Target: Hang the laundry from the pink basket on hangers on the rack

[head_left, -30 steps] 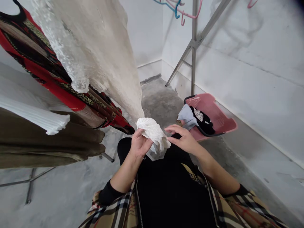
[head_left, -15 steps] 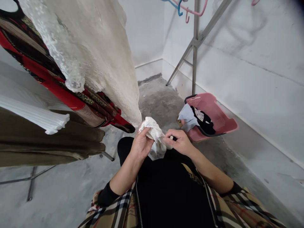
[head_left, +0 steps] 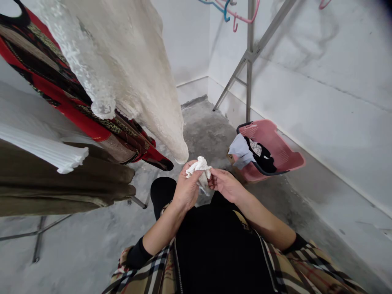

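Note:
A small crumpled white cloth (head_left: 199,165) is bunched between my two hands, in front of my lap. My left hand (head_left: 187,188) is closed round its left side, the thumb lying over it. From the right, the fingertips of my right hand (head_left: 225,184) pinch the cloth's edge. How the cloth is shaped or what garment it is I cannot make out. Just above my left hand hangs the lower corner of a sheer cream garment (head_left: 143,73) with a lacy edge.
Hanging clothes at left include a red patterned garment (head_left: 92,126), a white ribbed one (head_left: 45,147) and olive trousers (head_left: 61,179). A pink basket (head_left: 289,157) holding dark and pale clothes stands at right beside a metal rack (head_left: 248,81). Plastic hangers (head_left: 245,18) hang above.
My right hand has come in closer to my left, its fingertips now pinching the cloth. The cloth is bunched smaller and hangs down less. The view has shifted slightly.

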Demonstrator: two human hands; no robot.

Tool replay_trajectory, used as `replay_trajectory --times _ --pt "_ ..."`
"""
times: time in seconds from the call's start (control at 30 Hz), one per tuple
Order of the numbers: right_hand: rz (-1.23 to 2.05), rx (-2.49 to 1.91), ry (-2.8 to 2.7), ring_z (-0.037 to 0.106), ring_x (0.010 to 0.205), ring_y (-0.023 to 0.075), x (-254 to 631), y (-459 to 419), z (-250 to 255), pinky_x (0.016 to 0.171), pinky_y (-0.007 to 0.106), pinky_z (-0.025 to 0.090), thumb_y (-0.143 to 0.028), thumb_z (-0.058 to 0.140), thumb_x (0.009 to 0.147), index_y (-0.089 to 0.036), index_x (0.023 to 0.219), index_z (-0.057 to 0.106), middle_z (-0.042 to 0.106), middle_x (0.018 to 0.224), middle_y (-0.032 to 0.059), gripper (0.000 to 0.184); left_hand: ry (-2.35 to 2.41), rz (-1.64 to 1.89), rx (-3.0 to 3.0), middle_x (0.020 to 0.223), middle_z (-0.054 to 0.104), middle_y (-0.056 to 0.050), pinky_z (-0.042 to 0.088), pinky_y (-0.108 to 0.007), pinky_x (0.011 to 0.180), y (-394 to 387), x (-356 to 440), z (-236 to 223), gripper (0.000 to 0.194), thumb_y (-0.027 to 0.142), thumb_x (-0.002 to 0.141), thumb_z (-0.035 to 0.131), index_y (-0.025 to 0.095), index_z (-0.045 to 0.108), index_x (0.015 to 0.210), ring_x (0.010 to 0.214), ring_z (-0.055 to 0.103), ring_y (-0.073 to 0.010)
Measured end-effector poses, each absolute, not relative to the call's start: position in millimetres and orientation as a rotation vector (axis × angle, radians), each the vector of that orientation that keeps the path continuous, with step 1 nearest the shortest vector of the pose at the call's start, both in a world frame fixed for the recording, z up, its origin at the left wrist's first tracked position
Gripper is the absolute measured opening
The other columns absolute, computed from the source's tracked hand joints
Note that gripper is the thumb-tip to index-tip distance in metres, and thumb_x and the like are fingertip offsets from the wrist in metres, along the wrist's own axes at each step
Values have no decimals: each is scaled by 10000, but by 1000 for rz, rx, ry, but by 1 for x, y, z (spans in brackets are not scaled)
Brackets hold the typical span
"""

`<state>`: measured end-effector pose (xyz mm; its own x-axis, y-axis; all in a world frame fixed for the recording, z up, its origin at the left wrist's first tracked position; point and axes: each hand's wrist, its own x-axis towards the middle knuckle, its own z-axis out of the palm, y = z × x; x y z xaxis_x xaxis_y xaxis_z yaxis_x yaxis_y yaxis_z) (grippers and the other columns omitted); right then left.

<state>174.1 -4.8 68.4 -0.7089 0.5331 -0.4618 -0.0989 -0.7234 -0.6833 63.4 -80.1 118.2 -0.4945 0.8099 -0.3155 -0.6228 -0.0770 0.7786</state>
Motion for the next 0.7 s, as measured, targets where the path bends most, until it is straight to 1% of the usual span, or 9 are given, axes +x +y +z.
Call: replay_trajectory --times 0.07,0.17,0.27,0.33,0.4,0.47,0.57,0.63,0.7 --pt "2488 -968 -776 519 562 95 175 -2 70 555 231 396 -427 823 621 -161 708 640 592 610 -21 334 1149 1754 248 744 668 49 444 -197 598 -81 63 117 334 209 625 811 204 602 886 622 598 -91" --pt "2336 -976 -624 520 601 92 178 3 73 579 233 410 -357 839 596 -174 713 634 612 666 -25 299 1181 1752 243 791 684 37 463 -208 669 -83 60 114 356 218 614 830 200 616 898 680 616 -97" --pt "2087 -980 -678 519 631 95 182 8 74 605 245 421 -356 845 589 -183 670 609 600 692 -28 304 1210 1715 258 804 691 17 473 -233 724 -84 58 110 351 256 622 839 183 629 893 716 628 -114" --pt "1928 -983 -782 522 653 99 184 9 74 631 252 433 -376 842 602 -188 675 610 581 691 -31 307 1227 1691 272 790 690 13 471 -236 715 -85 58 108 343 271 622 844 176 635 877 705 625 -115" --pt "1860 -962 -844 535 673 104 185 9 73 664 260 450 -393 833 621 -195 704 619 581 702 -31 303 1237 1682 288 778 685 15 467 -229 701 -86 58 107 337 275 620 849 171 640 864 695 619 -110" --pt "1939 -895 -837 563 697 120 186 9 73 694 280 476 -410 820 637 -202 730 618 608 732 -20 304 1239 1675 300 766 679 20 465 -225 691 -86 59 107 335 282 625 848 169 645 866 685 613 -105" --pt "2160 -794 -799 609 751 162 188 8 74 710 318 508 -461 781 670 -217 786 606 652 794 5 322 1248 1660 301 754 673 23 465 -227 684 -86 60 109 333 296 635 842 170 647 874 676 611 -105" --pt "2247 -764 -785 616 761 164 189 6 76 700 313 509 -481 756 693 -231 839 605 662 818 1 327 1261 1658 292 757 676 20 466 -232 682 -85 60 110 336 305 634 842 171 647 873 675 614 -110" --pt "2274 -749 -771 612 754 147 191 4 78 696 291 502 -439 775 681 -247 896 613 658 836 -16 331 1267 1666 282 758 676 19 466 -236 681 -85 60 110 341 312 631 843 172 646 871 671 614 -111"
